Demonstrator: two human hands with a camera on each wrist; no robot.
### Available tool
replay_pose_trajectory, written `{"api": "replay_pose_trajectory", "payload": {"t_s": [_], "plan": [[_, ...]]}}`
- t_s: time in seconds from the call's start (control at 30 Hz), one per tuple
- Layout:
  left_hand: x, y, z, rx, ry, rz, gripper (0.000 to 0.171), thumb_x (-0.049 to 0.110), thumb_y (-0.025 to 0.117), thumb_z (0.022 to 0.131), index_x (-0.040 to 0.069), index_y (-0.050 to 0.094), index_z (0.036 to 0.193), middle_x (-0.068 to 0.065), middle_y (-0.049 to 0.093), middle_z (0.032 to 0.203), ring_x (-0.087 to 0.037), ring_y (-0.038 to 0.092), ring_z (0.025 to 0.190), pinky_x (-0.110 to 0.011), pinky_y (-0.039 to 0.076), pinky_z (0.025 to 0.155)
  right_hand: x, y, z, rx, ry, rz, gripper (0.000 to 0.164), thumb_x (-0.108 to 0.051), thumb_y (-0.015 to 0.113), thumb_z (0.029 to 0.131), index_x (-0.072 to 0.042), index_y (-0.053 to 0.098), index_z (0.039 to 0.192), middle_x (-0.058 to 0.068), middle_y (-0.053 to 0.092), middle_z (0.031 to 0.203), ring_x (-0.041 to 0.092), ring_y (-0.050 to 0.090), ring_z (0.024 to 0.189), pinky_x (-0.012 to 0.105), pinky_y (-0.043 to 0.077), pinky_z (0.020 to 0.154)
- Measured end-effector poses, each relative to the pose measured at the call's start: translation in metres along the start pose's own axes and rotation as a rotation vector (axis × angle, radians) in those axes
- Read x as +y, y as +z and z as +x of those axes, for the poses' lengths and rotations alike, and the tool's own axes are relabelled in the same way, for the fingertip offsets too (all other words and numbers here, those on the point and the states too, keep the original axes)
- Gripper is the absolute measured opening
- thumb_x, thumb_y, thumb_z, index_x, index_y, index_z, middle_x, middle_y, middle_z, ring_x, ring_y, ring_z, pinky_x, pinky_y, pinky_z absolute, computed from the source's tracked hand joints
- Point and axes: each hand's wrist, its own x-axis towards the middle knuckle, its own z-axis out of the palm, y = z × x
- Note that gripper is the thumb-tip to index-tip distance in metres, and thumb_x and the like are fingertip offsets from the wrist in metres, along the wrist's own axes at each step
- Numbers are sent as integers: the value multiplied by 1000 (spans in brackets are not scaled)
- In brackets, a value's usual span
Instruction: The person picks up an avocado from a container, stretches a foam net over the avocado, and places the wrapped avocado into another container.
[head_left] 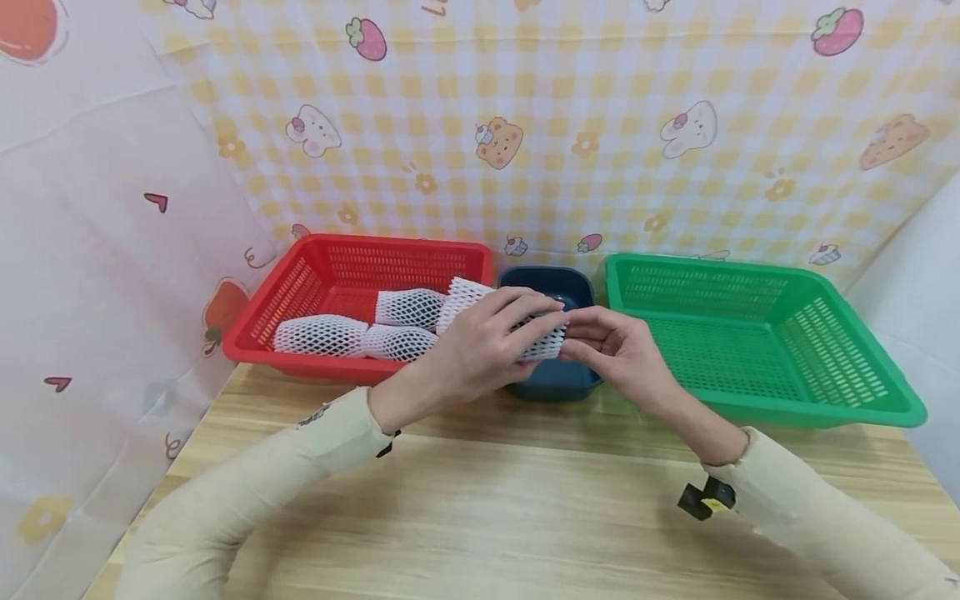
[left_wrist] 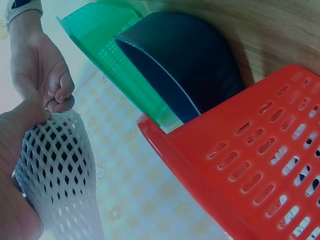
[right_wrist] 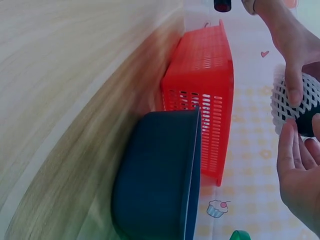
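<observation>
My left hand (head_left: 487, 337) grips a white foam net sleeve (left_wrist: 60, 160) over the blue bin, its fingers across the top. Something dark (right_wrist: 307, 122) shows inside the sleeve near its right end; its kind cannot be made out. At that end my right hand (head_left: 618, 350) pinches the sleeve's rim between thumb and fingers. Below both hands stands the dark blue bin (head_left: 555, 387), partly hidden by them. To the left, the red basket (head_left: 337, 242) holds several dark items in white foam nets (head_left: 322, 336).
On the right a green basket (head_left: 757, 408) stands beside the blue bin, its slotted floor showing. All three containers sit on a wooden table (head_left: 480, 517) against a yellow checked cloth (head_left: 570, 100). A white cloth (head_left: 112, 250) hangs along the left side.
</observation>
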Motion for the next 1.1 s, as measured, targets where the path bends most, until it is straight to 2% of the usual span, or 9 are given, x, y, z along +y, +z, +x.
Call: {"api": "replay_pose_trajectory", "payload": {"t_s": [0.3, 0.43, 0.5, 0.57, 0.67, 0.77, 0.83, 0.97, 1.1], "plan": [[1, -1, 3, -17, 14, -22, 53, 21, 83, 84, 6, 66, 131, -10, 63, 129, -27, 56, 118, -31, 40, 107, 1, 3, 0, 33, -50, -52, 26, 14, 65, 93, 10, 62, 118, 17, 69, 113, 26, 70, 101, 37, 56, 85], [-1, -2, 3, -5, 21, -46, 50, 17, 83, 84, 4, 67, 129, -11, 63, 127, -27, 56, 118, -31, 39, 108, 3, 3, -1, 71, -63, -46, 21, 10, 62, 97, 11, 61, 118, 19, 68, 112, 26, 70, 99, 37, 57, 85], [-1, -2, 3, -2, 27, -49, 51, 16, 85, 82, 3, 67, 129, -11, 62, 126, -27, 56, 118, -30, 38, 109, 1, 4, 1, 103, -8, 34, 25, -3, 57, 103, 12, 56, 123, 20, 64, 118, 26, 68, 103, 39, 56, 88], [-2, -2, 3, -2, 34, -38, 52, 15, 87, 81, 3, 67, 127, -11, 62, 125, -27, 56, 118, -30, 37, 109, -2, 7, 5, 99, 103, 207, 41, -22, 51, 108, 9, 47, 134, 20, 58, 126, 29, 65, 108, 41, 54, 91], [-2, 0, 2, -10, 49, -18, 53, 19, 89, 80, 4, 68, 127, -11, 63, 126, -27, 56, 118, -30, 38, 109, -6, 15, 15, 21, 315, 579, 66, -49, 44, 107, -2, 30, 151, 18, 42, 146, 33, 54, 126, 49, 46, 102], [0, 5, 2, -17, 70, -1, 51, 22, 87, 83, 5, 69, 127, -12, 64, 128, -26, 57, 119, -31, 39, 108, -5, 23, 22, -84, 423, 773, 70, -54, 40, 106, -8, 24, 157, 17, 34, 155, 35, 45, 134, 55, 39, 107], [1, 8, 2, -20, 82, -1, 51, 23, 85, 84, 5, 68, 129, -12, 64, 130, -26, 57, 121, -31, 38, 109, -2, 26, 24, -106, 415, 801, 63, -47, 37, 108, -7, 27, 156, 15, 34, 156, 31, 43, 136, 54, 38, 108], [0, 11, 3, -23, 77, -42, 56, 24, 87, 83, 6, 66, 132, -11, 62, 132, -25, 55, 123, -31, 36, 110, 3, 25, 20, -76, 403, 799, 53, -40, 41, 108, -10, 35, 152, 12, 40, 153, 27, 45, 134, 52, 40, 107], [-2, 11, 2, -4, 64, -153, 66, 22, 89, 80, 4, 59, 136, -13, 58, 134, -26, 54, 125, -33, 37, 110, 7, 22, 17, -113, 399, 803, 62, -45, 49, 106, -13, 29, 155, 12, 35, 156, 28, 41, 136, 51, 39, 108]]}}
